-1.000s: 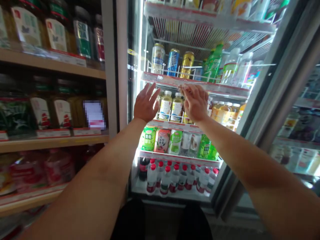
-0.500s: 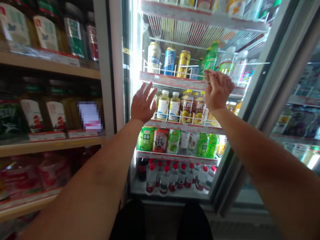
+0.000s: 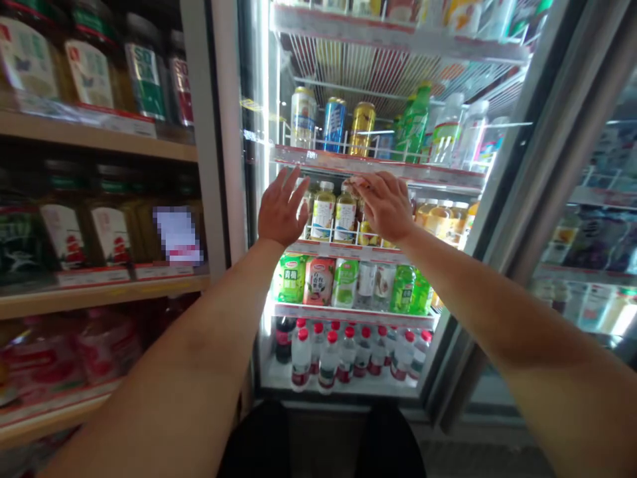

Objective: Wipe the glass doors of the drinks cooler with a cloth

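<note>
Since half a second ago, right hand (image 3: pixel 384 207) dropped from the upper shelf edge (image 3: pixel 378 167) to the bottles (image 3: pixel 348 214) below; its grip cannot be made out. Left hand (image 3: pixel 279 211) flat, fingers spread, empty, beside the same row.

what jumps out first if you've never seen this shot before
The brightly lit drinks fridge stands open in the middle, its shelves packed with bottles and cans. Both hands reach to the second shelf: the left hand is spread open, and the right hand is at the yellow-capped bottles. Dim wooden shelves flank the left.
</note>
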`<state>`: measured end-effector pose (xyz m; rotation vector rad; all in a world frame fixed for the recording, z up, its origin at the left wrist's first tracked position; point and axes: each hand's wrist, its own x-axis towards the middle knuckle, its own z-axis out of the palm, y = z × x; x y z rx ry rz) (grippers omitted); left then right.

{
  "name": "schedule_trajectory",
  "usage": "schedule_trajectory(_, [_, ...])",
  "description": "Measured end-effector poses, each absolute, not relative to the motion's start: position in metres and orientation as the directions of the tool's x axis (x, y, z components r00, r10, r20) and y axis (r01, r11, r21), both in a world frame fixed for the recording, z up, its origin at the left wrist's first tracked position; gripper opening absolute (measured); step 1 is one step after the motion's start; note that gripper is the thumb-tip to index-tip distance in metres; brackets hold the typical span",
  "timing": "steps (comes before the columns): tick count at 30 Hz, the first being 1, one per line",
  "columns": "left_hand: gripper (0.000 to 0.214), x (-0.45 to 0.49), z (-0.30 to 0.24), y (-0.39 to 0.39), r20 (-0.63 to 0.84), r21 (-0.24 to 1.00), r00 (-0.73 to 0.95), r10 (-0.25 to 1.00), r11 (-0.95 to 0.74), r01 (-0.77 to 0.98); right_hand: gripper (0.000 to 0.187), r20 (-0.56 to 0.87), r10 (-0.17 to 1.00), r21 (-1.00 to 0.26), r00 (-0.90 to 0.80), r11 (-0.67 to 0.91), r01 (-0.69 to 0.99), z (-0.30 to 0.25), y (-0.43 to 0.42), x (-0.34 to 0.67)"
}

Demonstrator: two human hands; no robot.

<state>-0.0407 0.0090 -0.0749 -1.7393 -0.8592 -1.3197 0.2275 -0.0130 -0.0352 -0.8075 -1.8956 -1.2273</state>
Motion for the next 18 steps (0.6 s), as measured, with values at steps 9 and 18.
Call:
schedule_trajectory(9, [0.055,-0.040,-0.075,0.009,0.972,-0.178,0.229,0.051,-0.472,0.864,0.055,0.998,-0.040,0.049,-0.039,0.265,0.963,0.010,0.001,0.280])
schedule_trajectory(18, [0.053,-0.041,-0.075,0.009,0.968,-0.214,0.251,0.031,-0.429,0.878,0.057,0.983,0.030,0.167,-0.184,0.294,0.941,-0.029,-0.006,0.280])
